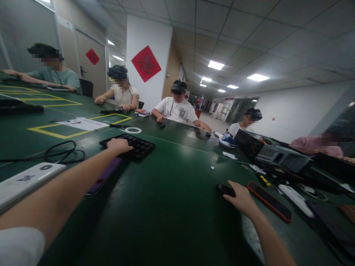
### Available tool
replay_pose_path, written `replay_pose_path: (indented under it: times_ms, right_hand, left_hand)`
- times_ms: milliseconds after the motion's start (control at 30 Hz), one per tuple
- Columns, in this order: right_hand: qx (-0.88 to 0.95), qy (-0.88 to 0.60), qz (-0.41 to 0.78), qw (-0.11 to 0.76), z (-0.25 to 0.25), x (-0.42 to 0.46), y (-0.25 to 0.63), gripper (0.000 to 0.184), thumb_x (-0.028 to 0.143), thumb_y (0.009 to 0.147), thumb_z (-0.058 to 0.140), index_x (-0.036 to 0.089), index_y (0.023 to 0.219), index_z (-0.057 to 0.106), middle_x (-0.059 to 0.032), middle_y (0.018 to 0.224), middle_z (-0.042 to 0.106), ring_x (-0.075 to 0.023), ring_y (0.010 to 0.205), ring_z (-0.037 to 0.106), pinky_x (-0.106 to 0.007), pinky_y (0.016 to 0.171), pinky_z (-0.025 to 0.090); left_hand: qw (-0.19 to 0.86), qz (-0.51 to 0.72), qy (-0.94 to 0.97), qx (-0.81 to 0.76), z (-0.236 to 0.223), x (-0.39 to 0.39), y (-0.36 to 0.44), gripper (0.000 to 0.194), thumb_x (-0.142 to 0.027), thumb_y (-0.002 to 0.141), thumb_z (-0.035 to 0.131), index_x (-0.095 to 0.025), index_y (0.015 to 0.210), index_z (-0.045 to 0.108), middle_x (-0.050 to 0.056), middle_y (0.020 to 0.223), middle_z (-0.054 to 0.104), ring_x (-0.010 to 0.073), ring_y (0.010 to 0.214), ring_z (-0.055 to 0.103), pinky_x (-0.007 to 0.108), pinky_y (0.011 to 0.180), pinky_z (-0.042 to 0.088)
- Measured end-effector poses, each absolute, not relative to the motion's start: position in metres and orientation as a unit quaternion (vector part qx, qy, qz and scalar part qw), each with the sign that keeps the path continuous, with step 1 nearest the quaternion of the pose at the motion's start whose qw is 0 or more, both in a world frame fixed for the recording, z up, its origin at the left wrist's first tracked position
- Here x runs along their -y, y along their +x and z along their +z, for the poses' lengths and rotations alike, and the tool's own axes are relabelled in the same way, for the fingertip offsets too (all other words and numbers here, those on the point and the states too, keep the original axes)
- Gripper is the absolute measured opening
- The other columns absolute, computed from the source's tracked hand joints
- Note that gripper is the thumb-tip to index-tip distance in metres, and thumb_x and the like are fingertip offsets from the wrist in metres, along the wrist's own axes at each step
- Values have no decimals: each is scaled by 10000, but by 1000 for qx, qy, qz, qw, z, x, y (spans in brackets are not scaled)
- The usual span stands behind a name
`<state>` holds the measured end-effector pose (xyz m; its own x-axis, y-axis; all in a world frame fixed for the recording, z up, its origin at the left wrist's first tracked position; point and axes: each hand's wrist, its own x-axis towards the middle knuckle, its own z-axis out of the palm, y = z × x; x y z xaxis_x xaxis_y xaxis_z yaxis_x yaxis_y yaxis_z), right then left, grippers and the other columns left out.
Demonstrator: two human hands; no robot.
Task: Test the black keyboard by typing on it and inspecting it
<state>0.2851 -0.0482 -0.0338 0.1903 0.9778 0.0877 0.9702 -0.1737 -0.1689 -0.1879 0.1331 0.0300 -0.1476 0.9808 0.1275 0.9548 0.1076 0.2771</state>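
Observation:
My left hand (119, 146) is closed over the near edge of a black tray (142, 145) divided into square compartments. Its fingertips are partly hidden. A flat tablet-like thing with a purple screen (107, 175) lies under my left forearm, just in front of the tray. On the right, my right hand (240, 195) has its thumb and fingers around a small black block-like object (225, 189) resting on the table. What exactly this object is, I cannot make out. A phone in an orange case (270, 201) lies right beside that hand.
A white device marked 26 (30, 181) and a looped black cable (65, 151) are at the left. A white ring (133, 130) and paper (83, 123) lie beyond the tray. An open computer case (280, 157) stands at the right. Several people sit around the green table (166, 207).

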Motion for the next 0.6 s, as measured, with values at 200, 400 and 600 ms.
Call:
replay_pose_path:
  times_ms: [200, 400, 600]
  right_hand:
    - [639, -752, 62, 149, -34, 48, 274, 494, 323, 709, 475, 111, 1155, 474, -117, 1148, 528, -277, 1059, 461, -413, 917, 356]
    - [658, -658, 200, 308, -25, 51, 229, 496, 322, 694, 530, 171, 1162, 461, -76, 1173, 515, -230, 1086, 454, -410, 957, 329]
    - [654, -505, 363, 431, -32, 65, 186, 404, 246, 653, 607, 191, 1043, 521, -59, 1110, 572, -219, 1046, 509, -398, 944, 369]
  left_hand:
    - [33, 116, 678, -725, 32, -131, -162, 342, -375, 708, 567, -35, 750, 567, 155, 876, 595, 320, 943, 501, 384, 782, 388]
    - [68, 193, 785, -585, 11, -77, -78, 337, -453, 727, 502, -158, 859, 597, 103, 944, 608, 231, 904, 546, 273, 756, 391]
    - [192, 310, 836, -409, -17, -5, -20, 410, -437, 736, 507, -130, 1004, 546, 116, 1013, 573, 231, 944, 511, 327, 822, 387]
